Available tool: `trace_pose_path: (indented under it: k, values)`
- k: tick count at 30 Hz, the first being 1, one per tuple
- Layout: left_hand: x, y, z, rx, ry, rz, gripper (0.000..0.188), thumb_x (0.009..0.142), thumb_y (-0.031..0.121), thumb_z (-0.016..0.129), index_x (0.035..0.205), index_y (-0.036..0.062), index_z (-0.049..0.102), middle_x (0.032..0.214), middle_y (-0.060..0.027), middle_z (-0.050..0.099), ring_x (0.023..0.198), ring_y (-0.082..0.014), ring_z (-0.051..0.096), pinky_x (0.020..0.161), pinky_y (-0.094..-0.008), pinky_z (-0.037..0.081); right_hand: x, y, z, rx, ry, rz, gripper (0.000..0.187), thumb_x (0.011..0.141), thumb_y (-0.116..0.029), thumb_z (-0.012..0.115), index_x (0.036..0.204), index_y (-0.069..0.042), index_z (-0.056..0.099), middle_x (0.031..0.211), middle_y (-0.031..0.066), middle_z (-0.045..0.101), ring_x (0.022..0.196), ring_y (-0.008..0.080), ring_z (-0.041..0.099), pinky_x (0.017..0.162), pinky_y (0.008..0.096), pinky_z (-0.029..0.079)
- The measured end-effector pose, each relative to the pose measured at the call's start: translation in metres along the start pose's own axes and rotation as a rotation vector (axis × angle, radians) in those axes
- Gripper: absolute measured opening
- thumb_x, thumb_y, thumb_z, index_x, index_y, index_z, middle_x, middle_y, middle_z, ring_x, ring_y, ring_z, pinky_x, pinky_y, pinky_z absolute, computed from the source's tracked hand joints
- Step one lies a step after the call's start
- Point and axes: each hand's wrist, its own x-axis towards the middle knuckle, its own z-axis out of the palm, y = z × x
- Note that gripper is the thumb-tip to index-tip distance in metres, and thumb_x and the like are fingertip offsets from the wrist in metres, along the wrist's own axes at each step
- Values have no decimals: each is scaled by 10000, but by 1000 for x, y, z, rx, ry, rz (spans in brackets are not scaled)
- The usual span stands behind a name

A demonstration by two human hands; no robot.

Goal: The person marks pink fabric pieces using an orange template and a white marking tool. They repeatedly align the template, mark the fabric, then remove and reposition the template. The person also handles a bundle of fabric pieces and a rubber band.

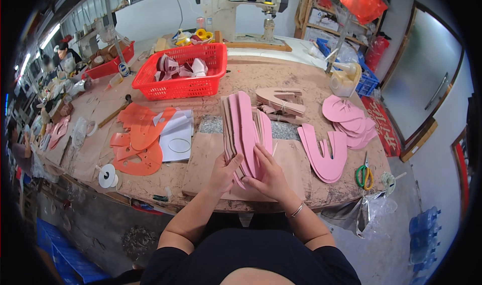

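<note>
Upright between my hands stands a stack of pink leather cutouts, with beige backing showing along the edges. My left hand is closed on the stack's lower left side, thumb across the front. From the right, my right hand grips the lower part, fingers against the pink face. Under the stack lies a flat brown board. Just behind it sits a tied bundle of U-shaped beige cutouts. Pink U-shaped cutouts lie to the right, and a fanned pile of rounded pink pieces is farther back.
Orange cutouts and white paper lie left, near a thread spool. A red basket holds pink-and-white pieces. Scissors rest by the right edge. A sewing machine stands behind; a glue bottle is far right.
</note>
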Motion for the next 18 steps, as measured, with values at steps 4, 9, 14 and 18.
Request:
trace_pose_path:
  k: [4,9,14,18]
  values:
    - [-8,6,-13,41,-41,-1,341,1008,138,589,1302,-29,547,1207,-108,647,1052,-164,647,888,-323,553,0,6,5,65,-97,-9,889,782,-274,823,1467,65,370,1536,264,349,1419,377,384,1132,411,373]
    - [-7,5,-22,9,-28,-68,337,995,126,602,1289,-30,553,1191,-120,652,1027,-186,666,879,-342,567,-4,8,2,5,-43,-83,665,846,-165,745,1411,44,464,1398,264,504,1298,370,520,1061,395,441]
    - [5,38,-35,38,312,94,399,951,92,608,1318,-36,516,1198,-171,642,1047,-261,671,896,-387,575,7,19,-16,-336,443,-35,358,869,40,621,1222,-11,648,858,164,681,711,264,668,641,361,524]
    - [-1,87,-50,-85,413,464,407,970,117,596,1341,-20,501,1271,-160,609,1137,-272,631,976,-407,535,14,27,-32,-414,616,-17,402,862,55,601,1251,-39,640,941,158,688,717,274,660,634,354,528]
